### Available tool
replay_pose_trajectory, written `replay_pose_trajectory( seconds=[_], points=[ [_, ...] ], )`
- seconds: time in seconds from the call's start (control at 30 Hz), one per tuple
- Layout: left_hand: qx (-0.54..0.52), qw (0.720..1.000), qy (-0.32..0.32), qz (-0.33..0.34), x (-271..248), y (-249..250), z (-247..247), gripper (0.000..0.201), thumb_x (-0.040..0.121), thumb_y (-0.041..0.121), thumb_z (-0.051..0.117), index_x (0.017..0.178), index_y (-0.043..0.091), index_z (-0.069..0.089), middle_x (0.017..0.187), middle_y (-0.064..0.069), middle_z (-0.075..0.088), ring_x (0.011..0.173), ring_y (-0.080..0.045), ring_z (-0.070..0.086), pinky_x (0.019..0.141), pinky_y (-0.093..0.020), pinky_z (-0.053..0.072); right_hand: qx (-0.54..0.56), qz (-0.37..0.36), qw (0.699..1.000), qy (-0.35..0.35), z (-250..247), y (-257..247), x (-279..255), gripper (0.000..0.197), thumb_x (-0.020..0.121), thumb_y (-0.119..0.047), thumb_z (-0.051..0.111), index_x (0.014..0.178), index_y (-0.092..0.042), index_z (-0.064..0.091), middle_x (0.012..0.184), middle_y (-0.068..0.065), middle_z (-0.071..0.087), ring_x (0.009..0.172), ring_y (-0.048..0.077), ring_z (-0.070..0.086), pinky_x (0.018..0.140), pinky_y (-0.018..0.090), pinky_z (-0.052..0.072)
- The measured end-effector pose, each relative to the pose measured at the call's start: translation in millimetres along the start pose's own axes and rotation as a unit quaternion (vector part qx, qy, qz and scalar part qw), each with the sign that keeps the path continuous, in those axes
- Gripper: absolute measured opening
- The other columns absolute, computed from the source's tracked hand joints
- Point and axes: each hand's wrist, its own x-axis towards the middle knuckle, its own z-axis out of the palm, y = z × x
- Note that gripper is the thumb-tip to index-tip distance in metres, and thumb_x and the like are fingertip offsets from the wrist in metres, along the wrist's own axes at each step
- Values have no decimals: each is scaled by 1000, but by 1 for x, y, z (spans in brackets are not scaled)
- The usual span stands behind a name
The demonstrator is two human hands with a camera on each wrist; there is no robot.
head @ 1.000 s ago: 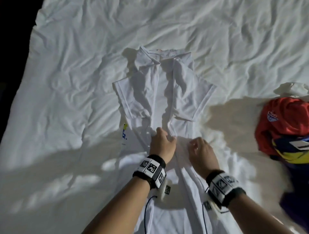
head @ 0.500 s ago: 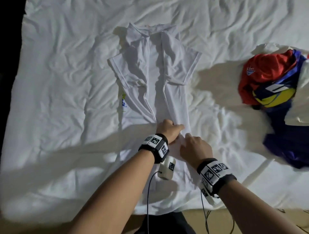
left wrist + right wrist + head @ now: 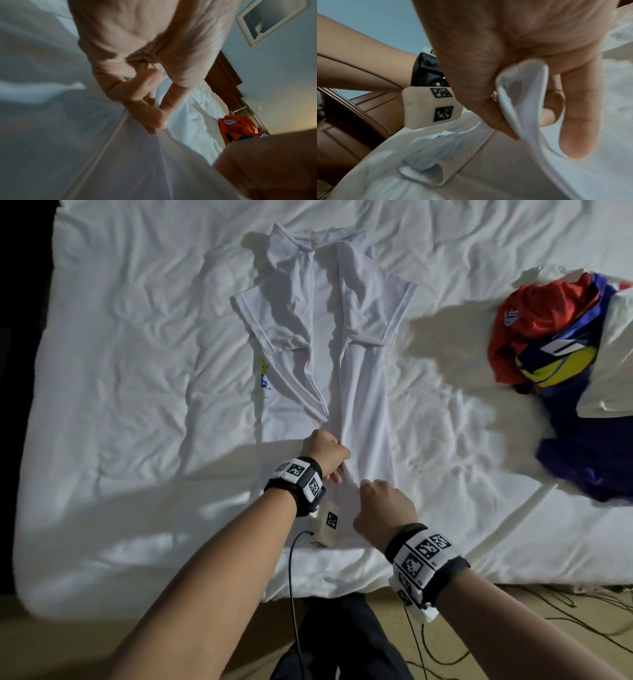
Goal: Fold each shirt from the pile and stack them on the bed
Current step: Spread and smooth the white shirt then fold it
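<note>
Both my left hand [image 3: 323,450] and right hand [image 3: 383,508] pinch the white cotton polo shirt [image 3: 356,392] near its hem; next I'd fold it up toward the collar.

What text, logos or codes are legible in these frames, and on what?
No readable words in any view.
White shirt: small blue and yellow print at its left edge, too small to read.
Red shirt: crest badge, lettering blurred.
Blue and yellow garment: white stripe mark, no letters.
Wristbands: black and white square marker codes, not text.
</note>
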Motion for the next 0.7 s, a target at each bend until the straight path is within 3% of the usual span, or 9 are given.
replay_pose_trajectory(
  seconds=[0.13,0.23,0.3,0.37,0.4,0.47,0.53,0.63,0.7],
  points=[
    [-4,1000,28,4,-11,-22,6,30,86,8,62,60,13,48,45,-4,53,43,-30,66,34,-16,30,4,-18,1000,1,14,-6,-9,14,82,-6,57,85,-12,44,86,3,48,74,27,51,63,33,44],
    [-1,998,64,22,-12,-31,11,23,86,14,59,65,8,54,51,-14,63,41,-27,66,40,-25,45,1,-36,999,1,21,-8,-13,13,83,-8,55,79,-12,43,84,4,49,74,28,53,63,33,44],
    [7,996,79,31,-11,-36,14,23,86,16,58,70,0,56,51,-15,65,40,-27,65,44,-27,50,-4,-31,1000,0,24,-7,-14,19,87,-21,52,73,-11,47,75,2,51,69,27,53,62,31,43],
    [18,995,93,39,-10,-40,16,22,84,23,60,73,4,61,53,-10,66,48,-29,67,49,-31,55,18,4,999,45,25,-2,-13,31,89,-35,45,69,-13,54,72,2,57,66,25,56,63,32,49],
    [28,993,102,43,-9,-41,15,23,82,27,63,73,6,63,58,-8,68,58,-32,69,57,-35,58,49,22,994,92,25,3,-9,29,89,-35,44,74,-15,57,79,2,61,73,25,58,67,36,54],
    [50,992,110,44,-8,-43,16,27,82,35,65,73,10,63,69,-6,69,74,-35,66,68,-38,58,120,74,976,166,27,18,3,22,92,-30,47,103,-16,59,108,5,61,100,26,56,82,45,55],
    [53,991,117,41,-8,-45,18,32,82,41,64,69,11,59,70,-7,68,75,-36,64,69,-39,58,184,142,962,146,30,34,15,36,96,-33,51,127,-14,49,127,9,56,114,31,53,93,48,49],
    [68,989,133,23,-9,-47,19,36,87,39,62,65,13,52,69,-4,64,75,-36,62,68,-35,53,203,191,955,102,40,51,26,27,95,-29,58,116,-21,44,116,14,67,99,33,60,86,43,48],
    [91,986,139,14,-9,-51,18,32,89,38,62,67,15,54,75,-2,66,79,-35,62,70,-35,50,182,196,959,95,44,55,27,25,91,-22,57,107,-25,38,109,12,66,91,30,54,82,41,44]
  ],
)
